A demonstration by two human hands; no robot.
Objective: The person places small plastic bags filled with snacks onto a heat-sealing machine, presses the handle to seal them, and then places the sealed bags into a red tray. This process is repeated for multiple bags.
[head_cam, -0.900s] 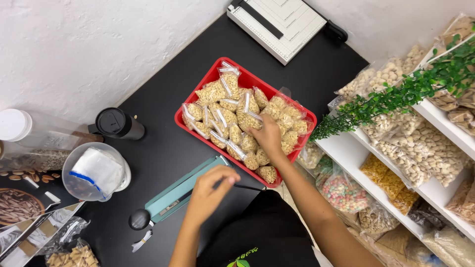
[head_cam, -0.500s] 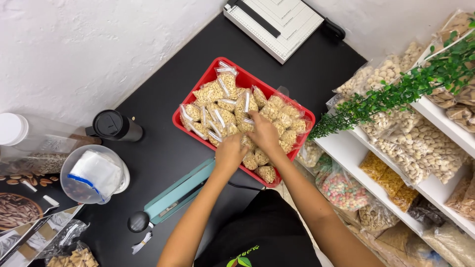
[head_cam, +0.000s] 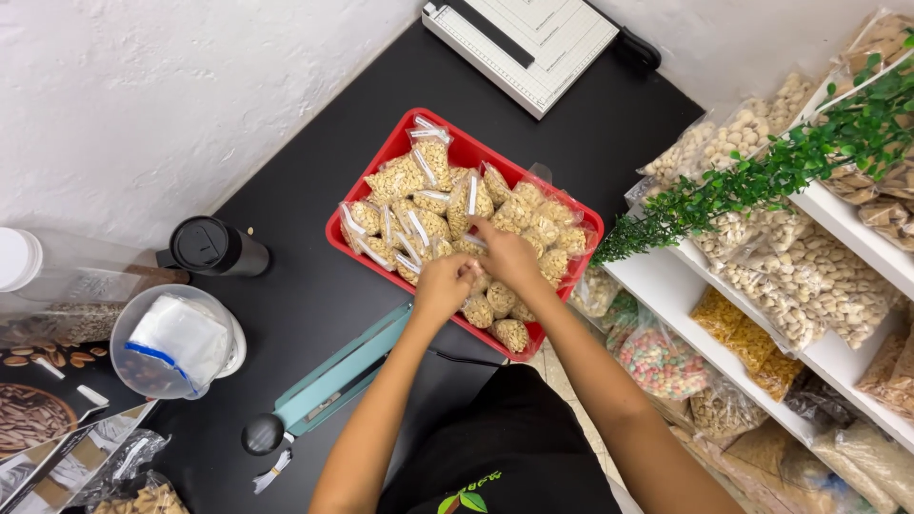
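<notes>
Close in front of you, above the teal bag sealer (head_cam: 338, 376) on the black table (head_cam: 314, 276), your left hand (head_cam: 444, 284) and right hand (head_cam: 506, 253) met over the near middle of the red tray (head_cam: 383, 150), fingers curled on small nut bags (head_cam: 419, 181); I couldn't tell how firmly. The tray's long axis ran from near right to far left, both hands equally near it.
</notes>
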